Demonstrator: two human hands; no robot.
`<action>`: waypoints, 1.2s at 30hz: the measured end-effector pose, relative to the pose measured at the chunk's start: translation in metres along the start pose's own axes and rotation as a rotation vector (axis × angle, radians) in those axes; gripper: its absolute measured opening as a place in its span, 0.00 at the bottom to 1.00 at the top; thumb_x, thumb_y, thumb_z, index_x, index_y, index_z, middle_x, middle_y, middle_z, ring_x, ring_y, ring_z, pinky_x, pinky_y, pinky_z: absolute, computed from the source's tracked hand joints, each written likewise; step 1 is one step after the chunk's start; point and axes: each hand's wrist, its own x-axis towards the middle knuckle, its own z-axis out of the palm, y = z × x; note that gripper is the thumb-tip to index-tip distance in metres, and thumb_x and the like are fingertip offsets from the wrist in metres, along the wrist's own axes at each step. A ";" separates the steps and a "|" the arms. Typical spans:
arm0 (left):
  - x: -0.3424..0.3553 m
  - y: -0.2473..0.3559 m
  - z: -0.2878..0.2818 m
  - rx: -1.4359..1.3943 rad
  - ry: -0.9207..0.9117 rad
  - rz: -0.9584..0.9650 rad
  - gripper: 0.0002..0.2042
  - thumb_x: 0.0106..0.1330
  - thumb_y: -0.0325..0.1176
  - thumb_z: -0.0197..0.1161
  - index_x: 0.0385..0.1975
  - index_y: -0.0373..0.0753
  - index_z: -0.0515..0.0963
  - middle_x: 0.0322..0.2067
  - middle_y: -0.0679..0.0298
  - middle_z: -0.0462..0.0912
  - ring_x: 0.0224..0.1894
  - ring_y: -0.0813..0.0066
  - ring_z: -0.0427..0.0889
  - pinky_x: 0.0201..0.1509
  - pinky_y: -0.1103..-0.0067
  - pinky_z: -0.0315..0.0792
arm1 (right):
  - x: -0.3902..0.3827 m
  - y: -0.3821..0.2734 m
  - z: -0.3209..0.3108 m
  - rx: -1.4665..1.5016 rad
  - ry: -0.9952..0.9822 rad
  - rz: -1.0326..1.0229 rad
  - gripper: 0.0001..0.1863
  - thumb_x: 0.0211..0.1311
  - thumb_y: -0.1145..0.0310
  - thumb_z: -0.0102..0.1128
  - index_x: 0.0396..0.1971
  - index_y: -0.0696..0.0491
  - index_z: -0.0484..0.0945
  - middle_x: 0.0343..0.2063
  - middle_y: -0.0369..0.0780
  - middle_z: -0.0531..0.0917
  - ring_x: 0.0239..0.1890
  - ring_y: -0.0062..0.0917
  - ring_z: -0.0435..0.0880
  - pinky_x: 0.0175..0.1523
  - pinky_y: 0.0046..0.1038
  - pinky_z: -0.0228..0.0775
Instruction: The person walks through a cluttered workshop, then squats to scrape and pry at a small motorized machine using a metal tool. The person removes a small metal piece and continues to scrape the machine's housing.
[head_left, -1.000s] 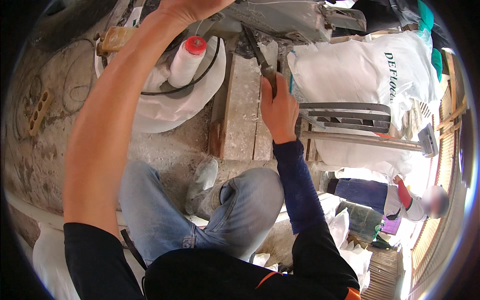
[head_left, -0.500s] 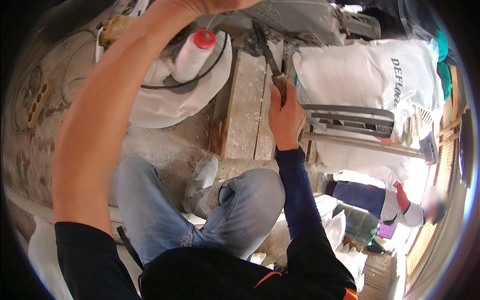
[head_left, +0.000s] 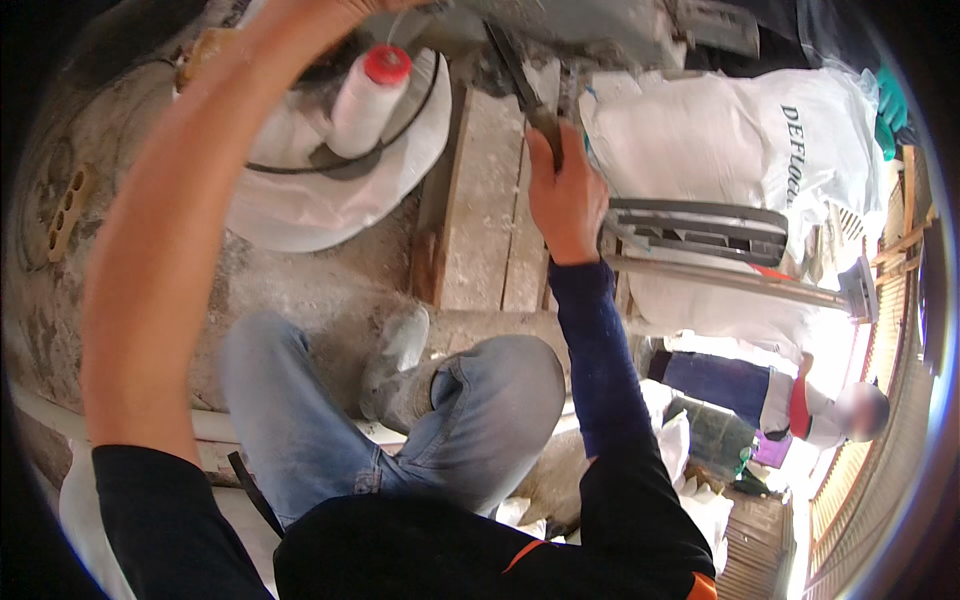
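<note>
My right hand (head_left: 568, 205) is closed round the handle of a long knife with a narrow dark blade (head_left: 512, 68). The blade points up and left, its tip beside a grey metal machine part (head_left: 580, 38). At the top edge my bare left arm (head_left: 175, 220) ends in my left hand (head_left: 375, 5), mostly cut off, so its fingers are hidden. Just below that hand stands a white thread cone (head_left: 362, 115) with a red top, a thin thread rising from it. The cone sits on a white sack or bucket cover (head_left: 330, 215) ringed by a black cord.
Dusty wooden planks (head_left: 480, 210) lie ahead of my bent knees. Full white sacks (head_left: 690, 140) are stacked at right, with a dark slotted metal frame (head_left: 700, 228) in front of them. Another person (head_left: 735, 385) stands at far right. A yellowish block with holes (head_left: 70, 215) lies at left.
The view has shifted slightly. Both my hands sit a little higher and further left in it, the left hand now more cut off. My right hand still grips the knife.
</note>
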 end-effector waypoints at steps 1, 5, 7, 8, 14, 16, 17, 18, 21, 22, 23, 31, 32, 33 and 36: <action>0.000 0.004 0.002 -0.035 0.076 0.012 0.09 0.54 0.31 0.58 0.13 0.41 0.72 0.08 0.64 0.69 0.08 0.68 0.68 0.11 0.75 0.63 | -0.013 0.011 0.004 0.047 0.052 -0.004 0.19 0.62 0.55 0.54 0.44 0.53 0.73 0.30 0.48 0.82 0.28 0.47 0.80 0.28 0.41 0.70; 0.002 -0.006 0.006 0.030 0.142 0.039 0.09 0.53 0.32 0.59 0.14 0.39 0.75 0.09 0.61 0.71 0.09 0.66 0.70 0.13 0.75 0.65 | -0.028 0.037 0.004 0.049 0.095 -0.023 0.18 0.62 0.55 0.55 0.45 0.52 0.73 0.29 0.48 0.82 0.28 0.46 0.81 0.29 0.40 0.71; -0.002 -0.006 0.003 -0.167 0.216 -0.125 0.09 0.53 0.33 0.60 0.14 0.37 0.76 0.10 0.60 0.73 0.10 0.66 0.72 0.15 0.75 0.67 | -0.005 0.007 0.003 0.054 0.018 -0.009 0.18 0.62 0.56 0.56 0.45 0.52 0.73 0.29 0.47 0.83 0.29 0.44 0.82 0.30 0.38 0.73; -0.002 -0.002 0.002 -0.142 0.184 -0.107 0.09 0.53 0.33 0.59 0.14 0.37 0.76 0.09 0.60 0.73 0.09 0.67 0.72 0.15 0.75 0.67 | 0.004 -0.003 0.004 0.062 -0.015 -0.007 0.18 0.61 0.56 0.57 0.45 0.52 0.73 0.30 0.47 0.83 0.29 0.43 0.82 0.30 0.37 0.74; 0.000 0.004 0.005 0.084 0.016 0.009 0.10 0.53 0.33 0.59 0.14 0.37 0.76 0.09 0.61 0.73 0.09 0.69 0.72 0.14 0.75 0.66 | -0.019 0.032 -0.004 0.145 0.062 -0.009 0.18 0.62 0.54 0.55 0.44 0.51 0.73 0.25 0.49 0.81 0.25 0.47 0.79 0.27 0.42 0.69; 0.001 0.004 0.002 0.059 0.062 0.049 0.12 0.53 0.32 0.58 0.10 0.39 0.71 0.07 0.64 0.70 0.09 0.71 0.69 0.12 0.76 0.64 | 0.003 0.024 0.005 0.051 0.017 -0.021 0.18 0.62 0.55 0.55 0.45 0.52 0.73 0.26 0.49 0.81 0.26 0.47 0.80 0.28 0.41 0.70; 0.002 0.012 0.001 -0.065 0.085 -0.079 0.12 0.54 0.32 0.57 0.09 0.39 0.70 0.07 0.66 0.68 0.08 0.73 0.68 0.10 0.77 0.63 | 0.005 0.021 0.006 0.137 0.015 -0.036 0.18 0.62 0.55 0.55 0.45 0.51 0.73 0.25 0.49 0.81 0.26 0.47 0.80 0.29 0.42 0.70; 0.000 0.012 0.004 -0.079 0.079 -0.084 0.12 0.54 0.31 0.57 0.10 0.39 0.70 0.08 0.66 0.69 0.08 0.73 0.68 0.10 0.77 0.63 | -0.001 0.025 0.005 0.140 0.024 -0.017 0.17 0.62 0.55 0.55 0.43 0.51 0.73 0.24 0.49 0.81 0.26 0.48 0.80 0.28 0.42 0.70; 0.003 -0.003 -0.005 0.057 0.028 0.032 0.09 0.54 0.31 0.57 0.13 0.39 0.73 0.10 0.64 0.72 0.09 0.71 0.69 0.13 0.77 0.65 | -0.013 0.040 0.007 0.249 0.111 -0.075 0.15 0.63 0.54 0.53 0.39 0.50 0.74 0.21 0.49 0.80 0.25 0.49 0.78 0.27 0.43 0.68; 0.003 0.002 0.003 0.131 -0.008 0.132 0.08 0.54 0.31 0.57 0.15 0.38 0.75 0.11 0.63 0.74 0.09 0.69 0.70 0.14 0.76 0.66 | -0.010 0.043 0.002 0.192 0.078 -0.049 0.15 0.63 0.54 0.53 0.40 0.50 0.74 0.22 0.50 0.80 0.25 0.49 0.78 0.27 0.43 0.68; 0.004 0.008 0.009 0.021 -0.094 -0.012 0.08 0.53 0.32 0.58 0.16 0.37 0.76 0.12 0.61 0.74 0.10 0.67 0.72 0.16 0.75 0.67 | 0.002 0.046 0.000 0.136 0.045 -0.022 0.15 0.63 0.54 0.53 0.41 0.51 0.74 0.22 0.50 0.80 0.25 0.49 0.79 0.27 0.43 0.68; -0.001 0.016 0.015 -0.326 0.083 -0.305 0.09 0.55 0.33 0.57 0.18 0.36 0.77 0.14 0.59 0.77 0.15 0.67 0.77 0.20 0.76 0.69 | -0.036 0.059 -0.006 0.257 -0.105 0.089 0.19 0.62 0.56 0.56 0.46 0.52 0.73 0.29 0.50 0.81 0.31 0.49 0.80 0.32 0.41 0.70; 0.004 0.010 0.000 -0.275 0.085 -0.296 0.09 0.56 0.33 0.57 0.18 0.36 0.77 0.14 0.59 0.77 0.15 0.67 0.77 0.20 0.76 0.69 | -0.038 0.056 -0.007 0.294 -0.121 0.072 0.19 0.62 0.56 0.56 0.47 0.52 0.73 0.30 0.50 0.81 0.32 0.48 0.80 0.33 0.40 0.71; 0.003 0.010 0.001 -0.270 0.096 -0.294 0.09 0.56 0.33 0.57 0.18 0.36 0.77 0.14 0.59 0.77 0.15 0.67 0.77 0.20 0.76 0.69 | -0.047 0.063 -0.010 0.290 -0.117 0.072 0.19 0.62 0.56 0.56 0.47 0.53 0.73 0.31 0.50 0.81 0.32 0.48 0.80 0.34 0.40 0.71; -0.002 0.009 0.016 -0.341 0.137 -0.259 0.09 0.56 0.33 0.56 0.19 0.36 0.77 0.14 0.60 0.78 0.15 0.67 0.77 0.20 0.76 0.69 | -0.068 0.086 -0.021 0.256 -0.097 0.084 0.19 0.62 0.57 0.56 0.47 0.53 0.73 0.33 0.50 0.81 0.33 0.48 0.80 0.35 0.39 0.71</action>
